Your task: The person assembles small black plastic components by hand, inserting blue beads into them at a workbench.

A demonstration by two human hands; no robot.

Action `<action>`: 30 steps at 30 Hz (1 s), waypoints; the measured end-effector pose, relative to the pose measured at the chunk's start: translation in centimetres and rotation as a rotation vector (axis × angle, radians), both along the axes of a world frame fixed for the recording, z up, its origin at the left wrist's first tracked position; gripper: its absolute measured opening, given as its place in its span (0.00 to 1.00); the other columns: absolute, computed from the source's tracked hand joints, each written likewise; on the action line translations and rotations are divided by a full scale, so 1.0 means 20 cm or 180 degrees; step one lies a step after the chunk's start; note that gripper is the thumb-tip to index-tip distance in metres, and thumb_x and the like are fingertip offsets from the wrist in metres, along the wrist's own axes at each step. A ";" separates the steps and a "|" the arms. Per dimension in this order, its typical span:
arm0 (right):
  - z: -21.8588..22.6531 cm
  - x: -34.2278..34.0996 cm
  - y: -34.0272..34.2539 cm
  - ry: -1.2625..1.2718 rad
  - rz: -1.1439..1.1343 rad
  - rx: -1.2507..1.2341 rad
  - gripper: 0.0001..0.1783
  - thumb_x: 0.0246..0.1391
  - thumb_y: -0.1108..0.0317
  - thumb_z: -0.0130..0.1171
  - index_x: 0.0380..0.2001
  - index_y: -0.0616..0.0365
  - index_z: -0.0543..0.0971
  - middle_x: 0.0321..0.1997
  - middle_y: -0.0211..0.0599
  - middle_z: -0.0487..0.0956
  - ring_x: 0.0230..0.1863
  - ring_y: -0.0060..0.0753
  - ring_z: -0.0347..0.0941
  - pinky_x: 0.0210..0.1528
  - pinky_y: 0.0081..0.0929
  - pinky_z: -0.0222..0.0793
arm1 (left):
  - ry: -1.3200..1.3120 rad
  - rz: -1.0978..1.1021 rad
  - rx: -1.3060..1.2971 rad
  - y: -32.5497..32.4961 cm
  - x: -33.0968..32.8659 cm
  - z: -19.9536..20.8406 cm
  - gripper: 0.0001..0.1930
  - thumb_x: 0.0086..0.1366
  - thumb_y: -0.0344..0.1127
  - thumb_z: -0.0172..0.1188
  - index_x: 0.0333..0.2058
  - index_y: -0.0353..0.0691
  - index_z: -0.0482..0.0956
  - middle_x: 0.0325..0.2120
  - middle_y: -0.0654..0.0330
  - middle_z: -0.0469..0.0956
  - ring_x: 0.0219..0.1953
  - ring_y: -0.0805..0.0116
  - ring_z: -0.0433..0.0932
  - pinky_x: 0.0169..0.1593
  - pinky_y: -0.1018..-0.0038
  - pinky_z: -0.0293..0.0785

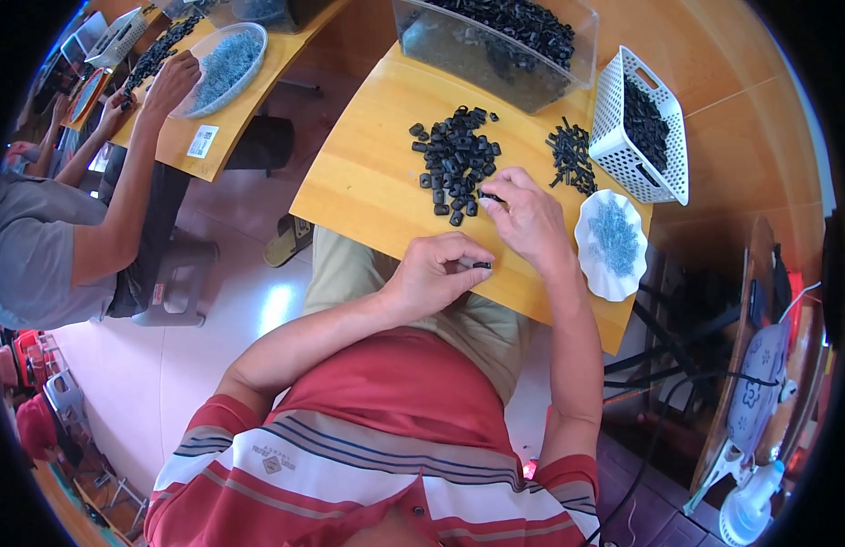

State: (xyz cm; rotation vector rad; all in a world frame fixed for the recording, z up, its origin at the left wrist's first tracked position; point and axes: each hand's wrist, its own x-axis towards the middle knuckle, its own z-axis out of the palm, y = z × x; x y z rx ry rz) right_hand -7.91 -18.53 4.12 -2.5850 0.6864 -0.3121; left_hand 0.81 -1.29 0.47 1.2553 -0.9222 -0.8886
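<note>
My left hand (438,275) is closed at the table's front edge, pinching a small black plastic part (482,265) between thumb and fingertips. Up and to the right, my right hand (525,217) pinches another small black part (490,195). It is beside a pile of black, block-like plastic pieces (454,159) on the yellow wooden table (359,155). Right of that pile lies a smaller heap of thin black pin-like pieces (571,155). A white scalloped dish (587,232) holds many tiny bluish, shiny pieces (614,235), close to my right wrist.
A clear plastic bin (459,55) full of black parts stands at the table's far side. To its right is a white perforated basket (637,150) of black pieces. At left, a co-worker's hand (175,84) reaches over a tray of bluish pieces (229,68). A small white fan (752,506) is lower right.
</note>
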 end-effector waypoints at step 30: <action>-0.01 0.09 -0.07 0.0224 0.0085 -0.0268 0.09 0.55 0.66 0.60 0.40 0.54 0.83 0.41 0.37 0.79 0.39 0.47 0.78 0.41 0.40 0.74 | 0.0008 -0.0029 0.0174 0.00 0.01 -0.03 0.08 0.59 0.23 0.67 0.38 0.34 0.83 0.35 0.61 0.81 0.38 0.76 0.79 0.38 0.82 0.74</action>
